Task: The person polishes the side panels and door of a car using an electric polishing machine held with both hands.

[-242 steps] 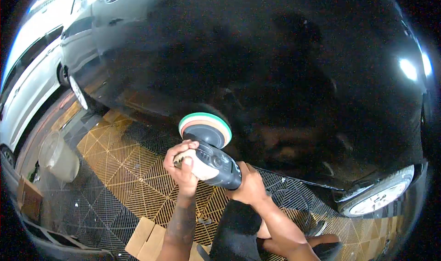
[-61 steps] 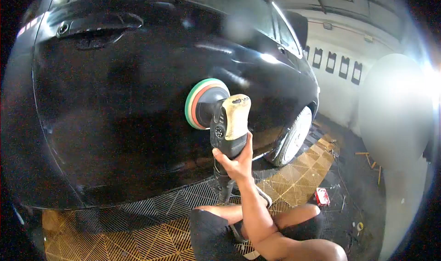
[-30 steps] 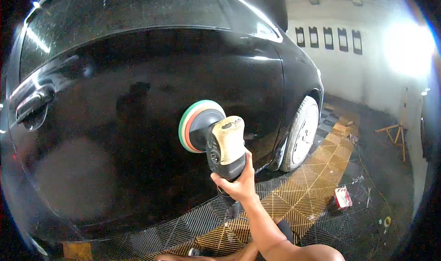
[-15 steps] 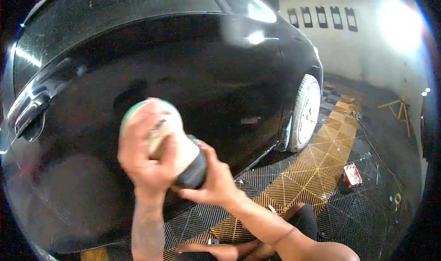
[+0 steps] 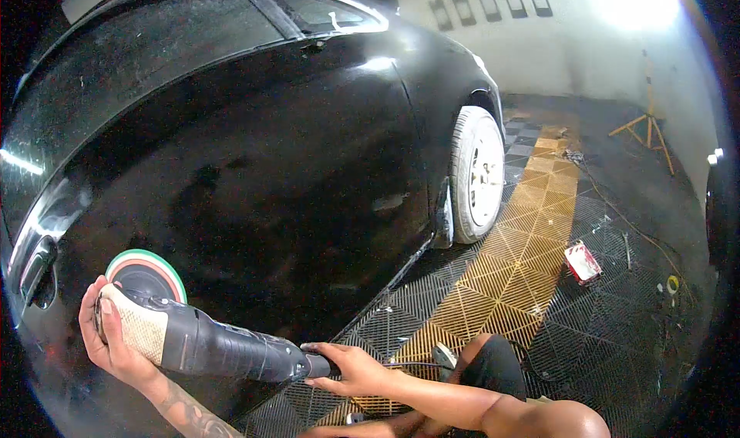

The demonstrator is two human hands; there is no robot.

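Note:
A black car polisher (image 5: 239, 352) stretches across the lower left, beside the black car door (image 5: 277, 183). My left hand (image 5: 116, 338) is wrapped around its head, over a light mesh-like cover (image 5: 142, 331). At the rear end, the fingers of my right hand (image 5: 351, 370) close on the narrow tail of the tool. The round pad (image 5: 176, 274), rimmed in green and orange, faces the lower door panel. Whether the pad touches the paint I cannot tell. Near my left hand is the door handle (image 5: 38, 272).
A whitish wheel (image 5: 479, 176) stands right of the door. Black and yellow grid tiles (image 5: 493, 291) cover the floor, with a red-and-white box (image 5: 583, 263), a cable (image 5: 628, 226) and a tape roll (image 5: 673, 284) on it. A yellow tripod (image 5: 647, 129) stands by the wall.
Both hands have brought the polisher down and left. It was foreshortened and blurred before; now its length lies across the view. My right hand has shifted to its tail, and the view has moved.

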